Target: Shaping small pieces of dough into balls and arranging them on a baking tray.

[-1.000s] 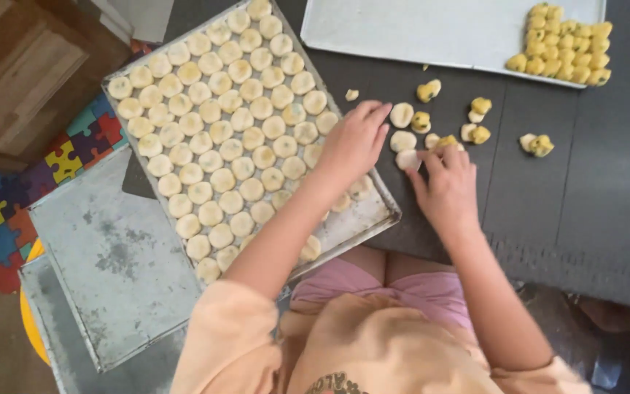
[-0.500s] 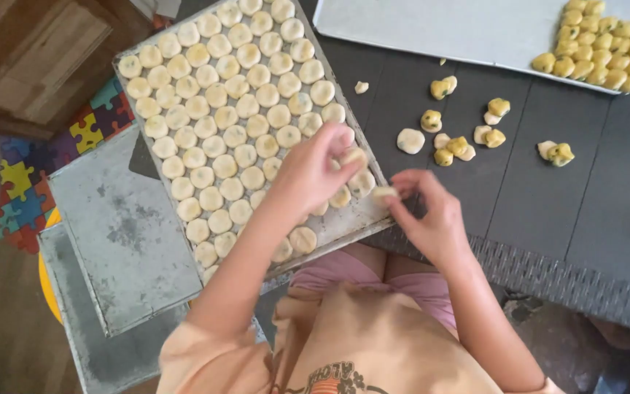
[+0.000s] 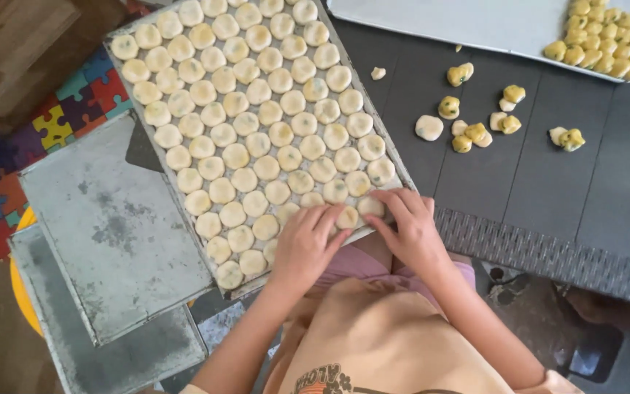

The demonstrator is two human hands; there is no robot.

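Both hands, left (image 3: 306,244) and right (image 3: 407,228), press spread fingers on dough rounds (image 3: 348,217) at the tray's (image 3: 122,86) near corner.

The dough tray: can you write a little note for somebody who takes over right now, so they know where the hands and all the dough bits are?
Left hand: fingers down on the dough rounds at the near edge of the filled tray, gripping nothing.
Right hand: fingertips on a dough round at the tray's near corner.
Done: tray is packed with rows of pale flat rounds almost to the near edge.
Loose: one flat round and several yellow filled pieces lie on the dark table.
Far tray: yellow pieces clustered in one corner, rest bare.
Beside: two bare metal trays.
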